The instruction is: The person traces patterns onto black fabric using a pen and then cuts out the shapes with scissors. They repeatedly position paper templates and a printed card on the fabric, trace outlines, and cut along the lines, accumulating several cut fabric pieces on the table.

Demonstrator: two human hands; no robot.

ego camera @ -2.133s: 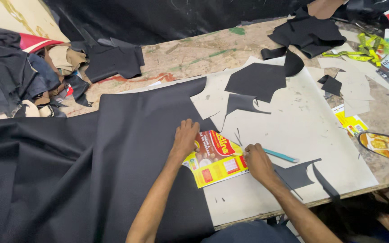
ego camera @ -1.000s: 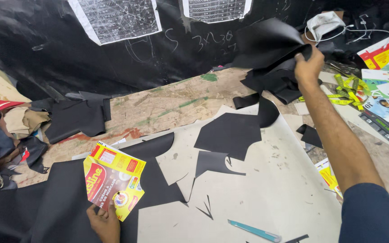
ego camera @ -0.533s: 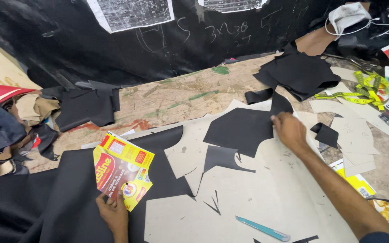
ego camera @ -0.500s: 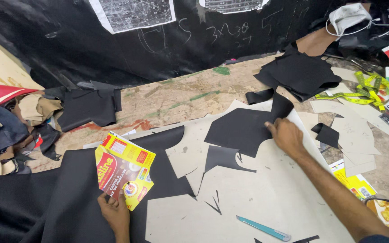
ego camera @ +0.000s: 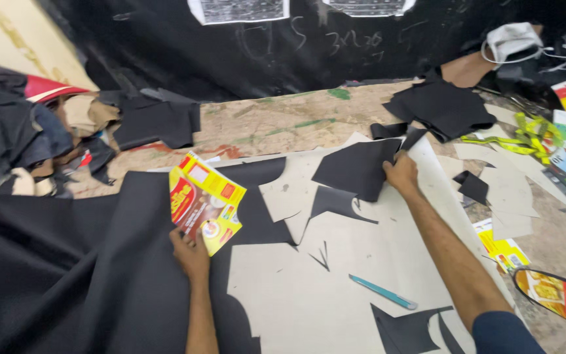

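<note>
black cut piece (ego camera: 356,169) far centre on pale sheet (ego camera: 335,295): judged thin, limp, light; best pinched at its right edge | right hand (ego camera: 401,174) fingers clamped there, arm stretched far | left hand (ego camera: 191,252) fingers pinch stiff yellow card (ego camera: 204,202) by its near edge, tilted over black fabric (ego camera: 80,275) | teal knife (ego camera: 382,292) near right on table (ego camera: 263,124)

Left hand (ego camera: 191,252) holds a flat yellow-red carton (ego camera: 204,203); similar packages (ego camera: 561,298) lie right.
</note>
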